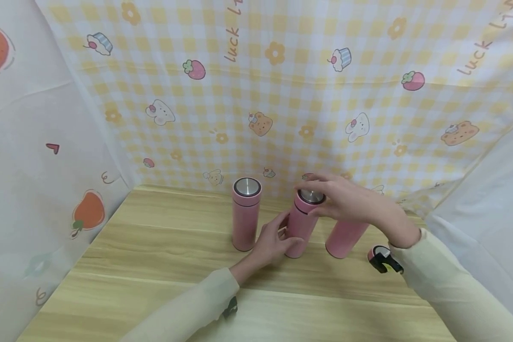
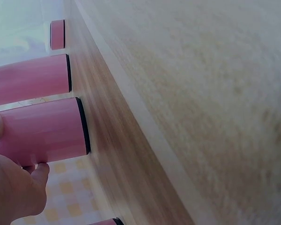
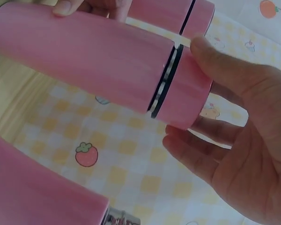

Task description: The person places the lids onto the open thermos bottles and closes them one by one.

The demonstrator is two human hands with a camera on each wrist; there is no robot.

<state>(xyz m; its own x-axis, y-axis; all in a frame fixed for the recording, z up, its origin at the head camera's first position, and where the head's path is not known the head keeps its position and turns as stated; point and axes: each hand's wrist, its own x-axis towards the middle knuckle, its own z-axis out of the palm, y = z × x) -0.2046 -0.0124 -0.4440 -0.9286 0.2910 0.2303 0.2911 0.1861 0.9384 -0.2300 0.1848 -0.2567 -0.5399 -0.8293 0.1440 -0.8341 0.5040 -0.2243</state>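
A pink thermos bottle [image 1: 301, 228] stands on the table in the middle of three. My left hand [image 1: 270, 243] grips its body low down, thumb in front. My right hand [image 1: 346, 197] holds its pink lid [image 3: 185, 89] from above, fingers and thumb around the rim of the steel-topped cap. In the right wrist view a thin gap with a silvery band shows between lid and body. To the right stands another pink bottle [image 1: 344, 237], partly hidden by my right hand; its bare steel neck [image 3: 122, 218] shows in the right wrist view.
A third pink bottle [image 1: 245, 225], lid on, stands left of my left hand. A loose pink lid [image 2: 57, 34] sits on the wooden table [image 1: 162, 247] at the right, partly covered in the head view by a black wrist mount [image 1: 384, 262]. A checked cloth [image 1: 222, 114] hangs behind.
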